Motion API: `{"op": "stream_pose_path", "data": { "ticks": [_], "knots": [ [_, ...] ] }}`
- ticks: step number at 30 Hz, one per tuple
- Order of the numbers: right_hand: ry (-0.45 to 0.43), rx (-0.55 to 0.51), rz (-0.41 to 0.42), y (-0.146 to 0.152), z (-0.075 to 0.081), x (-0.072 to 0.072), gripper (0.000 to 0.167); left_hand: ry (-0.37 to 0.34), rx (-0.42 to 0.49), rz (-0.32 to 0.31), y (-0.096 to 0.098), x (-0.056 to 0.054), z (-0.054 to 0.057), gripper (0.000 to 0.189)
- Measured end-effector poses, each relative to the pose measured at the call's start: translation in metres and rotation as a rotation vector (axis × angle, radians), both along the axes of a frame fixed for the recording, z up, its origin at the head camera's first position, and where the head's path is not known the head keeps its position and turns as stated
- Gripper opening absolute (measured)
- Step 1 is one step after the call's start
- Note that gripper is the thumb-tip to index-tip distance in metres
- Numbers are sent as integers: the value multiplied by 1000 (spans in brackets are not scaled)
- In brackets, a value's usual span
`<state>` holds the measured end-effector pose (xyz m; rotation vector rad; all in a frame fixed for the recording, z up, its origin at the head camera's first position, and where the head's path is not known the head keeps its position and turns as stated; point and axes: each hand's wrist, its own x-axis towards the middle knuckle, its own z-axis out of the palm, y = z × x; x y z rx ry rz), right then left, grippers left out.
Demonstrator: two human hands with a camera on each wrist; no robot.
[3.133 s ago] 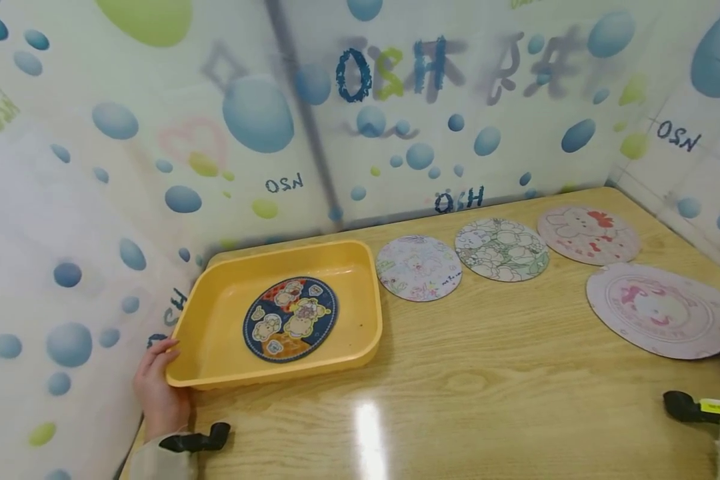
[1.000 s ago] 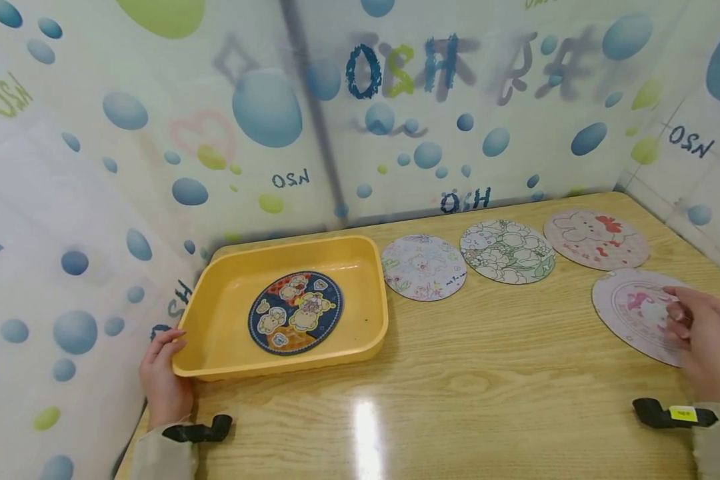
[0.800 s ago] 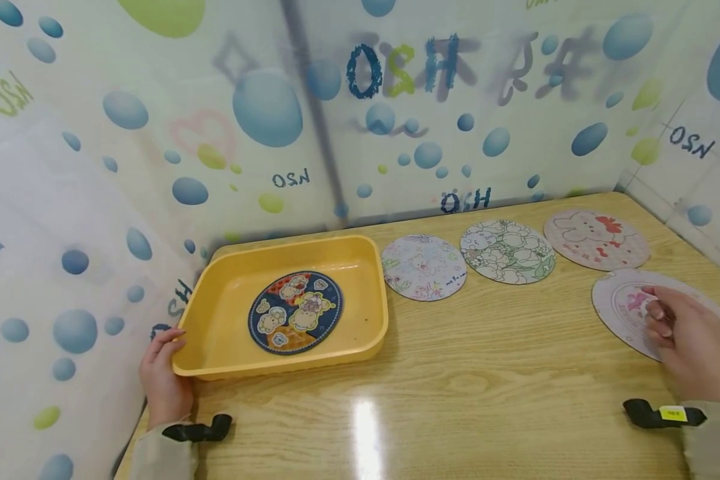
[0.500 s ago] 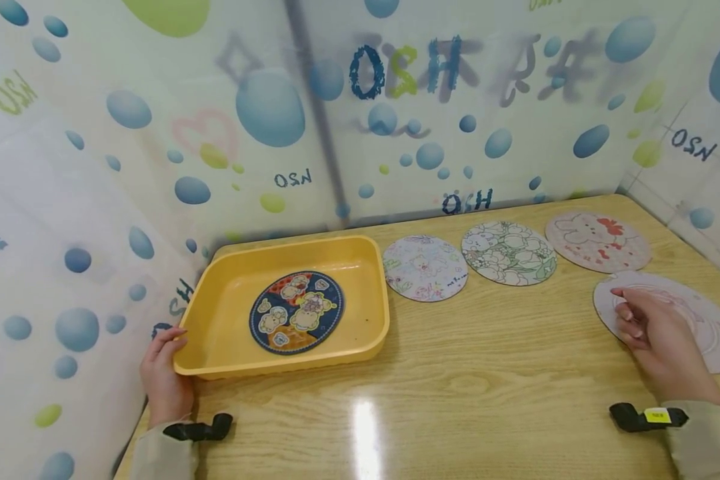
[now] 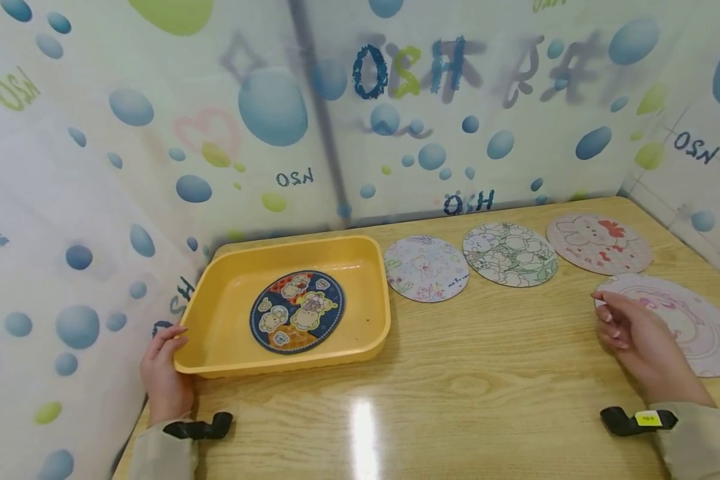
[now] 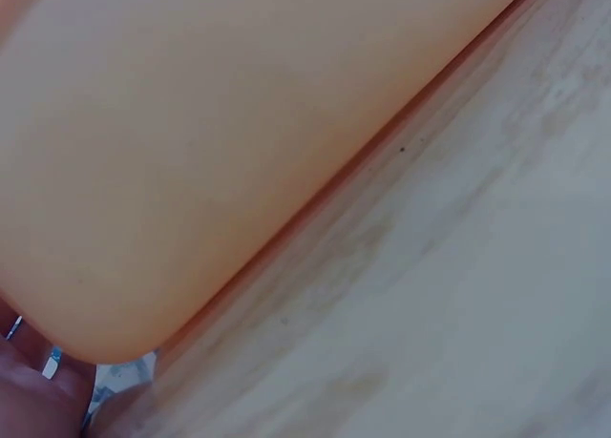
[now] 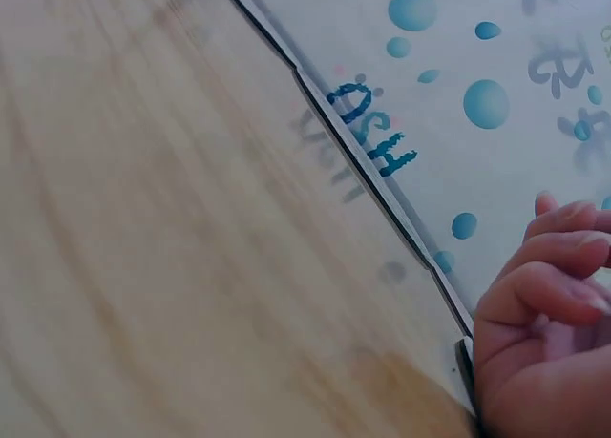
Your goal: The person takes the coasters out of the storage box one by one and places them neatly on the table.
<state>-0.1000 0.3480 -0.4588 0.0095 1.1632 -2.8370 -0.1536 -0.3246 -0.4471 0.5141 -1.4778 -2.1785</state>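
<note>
At the left of the head view my left hand [image 5: 165, 373] grips the near-left corner of a shallow yellow tray [image 5: 216, 313], fingers over its rim. In the left wrist view the tray [image 6: 191, 152] fills most of the left side, with part of the hand [image 6: 38, 390] at its corner. A dark blue round mat with cartoon bears [image 5: 297, 312] lies flat inside the tray. My right hand [image 5: 642, 347] hovers over the left part of a pale pink round mat [image 5: 705, 327], fingers loosely curled, holding nothing. The right wrist view shows those bent fingers [image 7: 544, 304] too.
Along the back of the wooden table [image 5: 474, 400] lie a pastel round mat [image 5: 426, 268], a green floral round mat [image 5: 509, 255] and a pink rabbit round mat [image 5: 599, 243]. A bubble-patterned curtain [image 5: 396, 133] rises behind the table and on the left.
My right hand has let go of the pale pink mat's right edge and moved left across it. The mat stays on the table. My left hand keeps its place on the tray.
</note>
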Motion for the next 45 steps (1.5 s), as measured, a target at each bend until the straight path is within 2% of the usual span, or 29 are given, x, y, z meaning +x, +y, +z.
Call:
{"op": "stream_pose_path", "data": {
  "ticks": [7, 15, 19, 24, 28, 31, 36, 45],
  "knots": [
    [35, 40, 44, -6, -3, -3, 27, -9, -12, -2, 1, -1, 2, 18],
    [47, 222, 81, -24, -2, -8, 27, -24, -27, 3, 1, 0, 2, 18],
    [67, 261, 83, -33, -3, -9, 27, -21, -16, -1, 1, 0, 2, 18],
    [91, 293, 62, -45, -6, -11, 27, -17, -2, -6, 0, 0, 1, 17],
    [71, 344, 1, -54, -7, -14, 25, -22, -3, 0, 0, 0, 1, 17],
    [48, 330, -30, -58, -7, -17, 24, -24, -1, 0, -1, -1, 1, 17],
    [57, 263, -42, -65, -8, -20, 24, -20, 5, 2, -1, 0, 2, 17],
    [18, 264, -70, -79, -8, -27, 24, -2, 21, -14, 1, 1, 4, 16]
  ]
}}
